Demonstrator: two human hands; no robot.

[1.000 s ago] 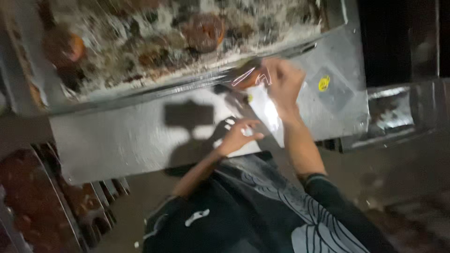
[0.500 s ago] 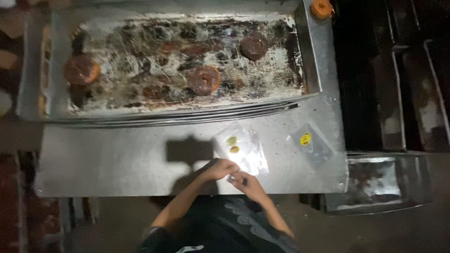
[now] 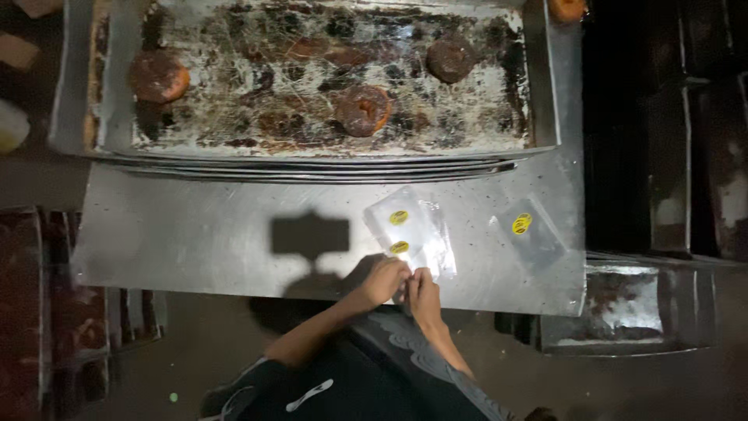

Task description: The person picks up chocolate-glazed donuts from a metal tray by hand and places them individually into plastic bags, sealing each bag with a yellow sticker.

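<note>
Now, status of this moment as we read it, line by line.

Hands: our left hand (image 3: pixel 383 281) and right hand (image 3: pixel 423 290) meet at the near edge of the tabletop (image 3: pixel 195 242), fingertips pinched together on the near end of the clear pouches (image 3: pixel 411 232). Both are closed on that plastic; neither is released.

Change in hands: one second ago our right hand held a pouch lifted off the surface, with the left reaching below it. Half a second ago both had dropped to the pouch's near end, and they remain there now.

Pouch position: flat on the tabletop, just ahead of our fingers, showing two yellow round stickers (image 3: pixel 399 217). It is no longer in the air.

Second pouch (image 3: pixel 531 234): lies well apart to the right, one yellow sticker, untouched in all three views.

Baking tray (image 3: pixel 545 93): sits at the far side of the tabletop, crusted, with several round brown pastries (image 3: pixel 363 110) on it; unchanged.

Judgement: we read the work as handling the pouch's near end, possibly its opening; whether it is open or shut we cannot tell.
</note>
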